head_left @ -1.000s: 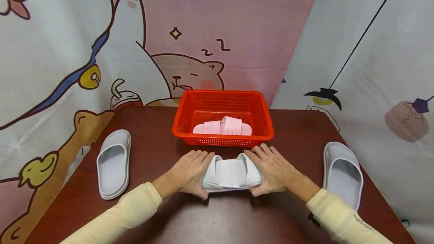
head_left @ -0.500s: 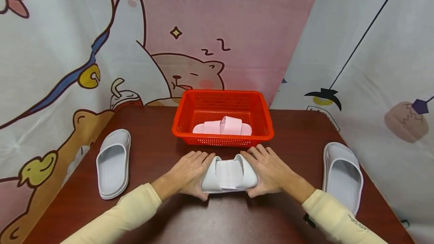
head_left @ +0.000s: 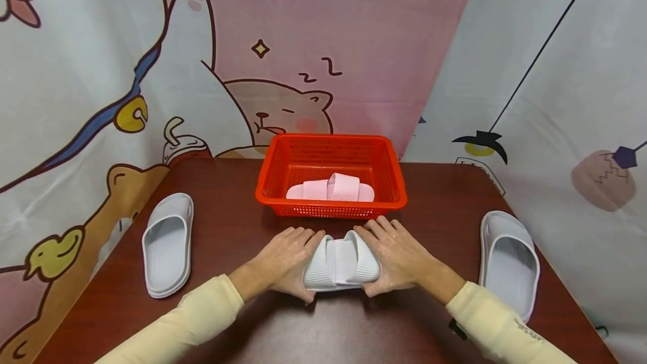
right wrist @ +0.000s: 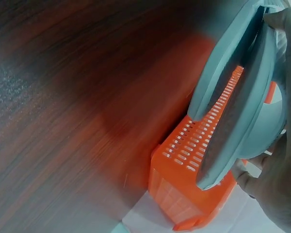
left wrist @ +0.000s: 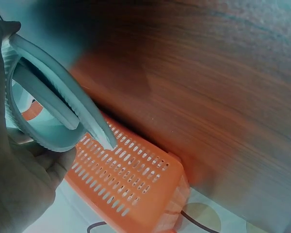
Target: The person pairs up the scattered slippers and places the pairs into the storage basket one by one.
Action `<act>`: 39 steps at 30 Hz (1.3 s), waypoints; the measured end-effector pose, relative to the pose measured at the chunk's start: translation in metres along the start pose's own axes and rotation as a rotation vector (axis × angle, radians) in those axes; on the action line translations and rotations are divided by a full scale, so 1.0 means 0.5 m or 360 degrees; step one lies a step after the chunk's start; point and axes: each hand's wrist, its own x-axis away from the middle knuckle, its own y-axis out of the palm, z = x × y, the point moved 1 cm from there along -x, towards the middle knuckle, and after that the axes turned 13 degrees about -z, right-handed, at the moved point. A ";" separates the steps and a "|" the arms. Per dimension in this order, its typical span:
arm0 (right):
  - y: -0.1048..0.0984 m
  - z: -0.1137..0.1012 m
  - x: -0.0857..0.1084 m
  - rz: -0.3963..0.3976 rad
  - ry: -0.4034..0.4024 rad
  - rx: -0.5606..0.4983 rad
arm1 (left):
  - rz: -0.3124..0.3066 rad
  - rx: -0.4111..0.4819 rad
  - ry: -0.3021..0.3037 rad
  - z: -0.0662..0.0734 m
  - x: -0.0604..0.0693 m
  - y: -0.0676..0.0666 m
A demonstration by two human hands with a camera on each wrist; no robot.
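Two white slide slippers lie sole edge to sole edge between my hands, overlapping in the middle, off the table in the wrist views. My left hand (head_left: 287,260) grips the left white slipper (head_left: 317,272) around its ribbed strap, thumb on the near side and fingers on the far side. Likewise my right hand (head_left: 399,256) holds the right white slipper (head_left: 367,265) by its strap. Their soles (right wrist: 233,126) face each other at an angle in the right wrist view, with a gap between. Parts of both slippers are hidden behind the fingers.
Just beyond my hands stands a red plastic basket (head_left: 331,205) with pink slippers (head_left: 346,189) inside. One light grey clog slipper (head_left: 167,254) lies at the table's left, another (head_left: 509,274) at its right. A printed curtain (head_left: 374,44) surrounds the brown table (head_left: 349,333).
My right hand has shifted left with its slipper, bringing the two white slippers closer until they overlap more. My left hand has moved slightly right. Basket and grey slippers stay put.
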 end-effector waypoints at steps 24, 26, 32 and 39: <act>0.011 -0.020 -0.016 0.0126 -0.0056 0.0038 | -0.0015 0.0010 0.0018 0.013 -0.008 -0.006; 0.014 -0.022 -0.016 0.0150 -0.0061 0.0048 | -0.0003 -0.0001 0.0021 0.015 -0.010 -0.007; 0.019 -0.021 -0.016 0.0187 -0.0057 0.0056 | 0.0024 -0.0011 0.0030 0.016 -0.012 -0.007; 0.026 -0.022 -0.022 0.0230 -0.0056 0.0053 | 0.0032 -0.0022 0.0015 0.013 -0.012 -0.007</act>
